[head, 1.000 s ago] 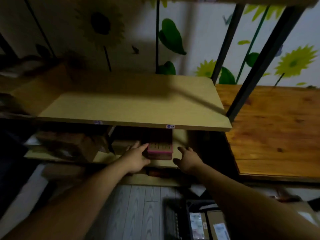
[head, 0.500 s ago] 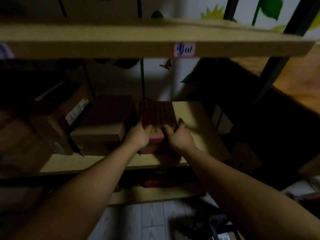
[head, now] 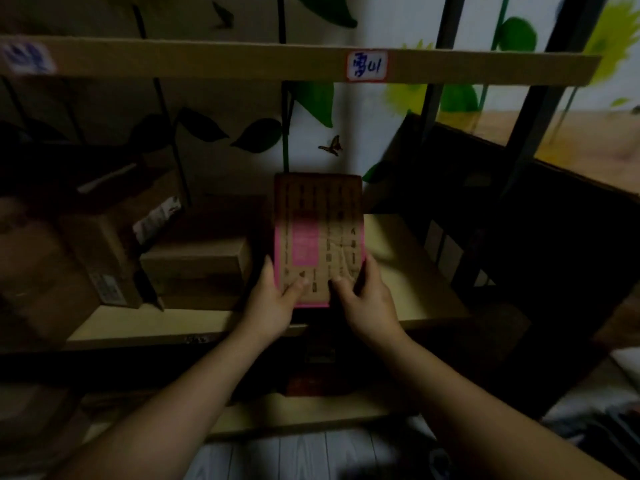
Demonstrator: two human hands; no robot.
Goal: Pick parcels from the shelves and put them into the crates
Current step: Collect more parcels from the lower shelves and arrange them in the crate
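A brown parcel with pink edges and a pink label (head: 318, 233) is tilted up over the middle shelf board (head: 408, 271), its near end raised. My left hand (head: 273, 303) grips its near left corner, thumb on top. My right hand (head: 363, 299) grips its near right corner, thumb on top and fingers along the side. No crate is clearly visible; the scene is dim.
A flat brown box (head: 197, 265) lies left of the parcel, and a larger carton with a white label (head: 110, 244) leans further left. The upper shelf edge (head: 242, 60) carries a handwritten tag (head: 366, 66). Black uprights (head: 530, 133) stand right. A lower shelf (head: 311, 414) sits below.
Both hands have closed on the parcel's near corners and lifted its near end, tipping its top face toward me. The view has come nearer to the middle shelf.
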